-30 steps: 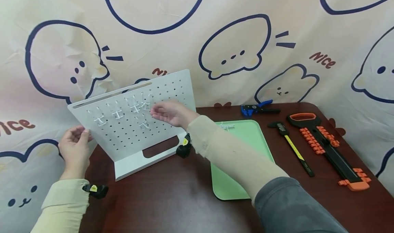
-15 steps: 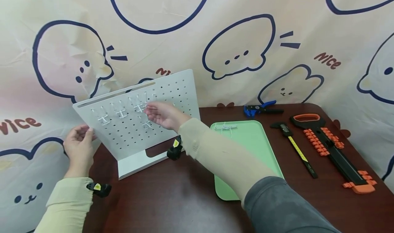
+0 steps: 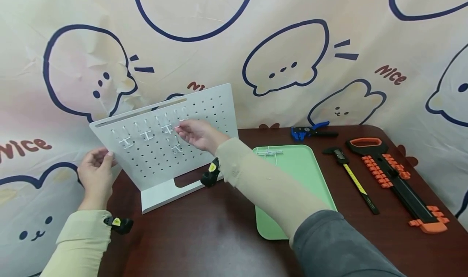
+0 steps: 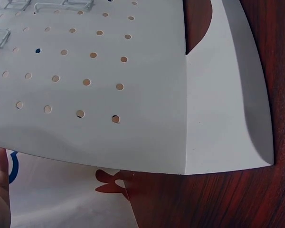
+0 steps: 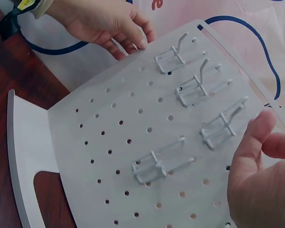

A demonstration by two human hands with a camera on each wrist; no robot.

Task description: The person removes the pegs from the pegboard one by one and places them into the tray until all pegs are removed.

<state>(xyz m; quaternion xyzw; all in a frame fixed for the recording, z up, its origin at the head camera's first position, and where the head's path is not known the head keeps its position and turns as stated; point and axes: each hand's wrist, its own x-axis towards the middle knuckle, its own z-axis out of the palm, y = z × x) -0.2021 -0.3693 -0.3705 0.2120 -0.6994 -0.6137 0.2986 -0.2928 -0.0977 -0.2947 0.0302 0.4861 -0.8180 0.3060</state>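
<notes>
A white pegboard (image 3: 157, 163) stands tilted back on its base, with several white wire hooks (image 3: 167, 128) on its upper left half. At its left edge, my left hand (image 3: 96, 175) grips the board, thumb in front and fingers behind, as the right wrist view (image 5: 104, 26) also shows. My right hand (image 3: 201, 135) is at the upper middle of the board, thumb and index finger pinching the rightmost upper hook (image 3: 180, 113), whose front end they mostly cover. In the right wrist view, that hook is hidden behind the right hand (image 5: 261, 175).
Right of the board, a green tray (image 3: 296, 171) holds loose white wire hooks (image 3: 269, 152). Behind it lies a blue and black tool (image 3: 310, 130). Further right are a black and yellow tool (image 3: 354, 179) and a black and orange rack (image 3: 402, 183). A patterned cloth hangs behind.
My right hand has shifted left along the hooks, then slightly back right, its fingers now over the rightmost upper hook. The left hand keeps its place at the board's edge. The head view has shifted slightly.
</notes>
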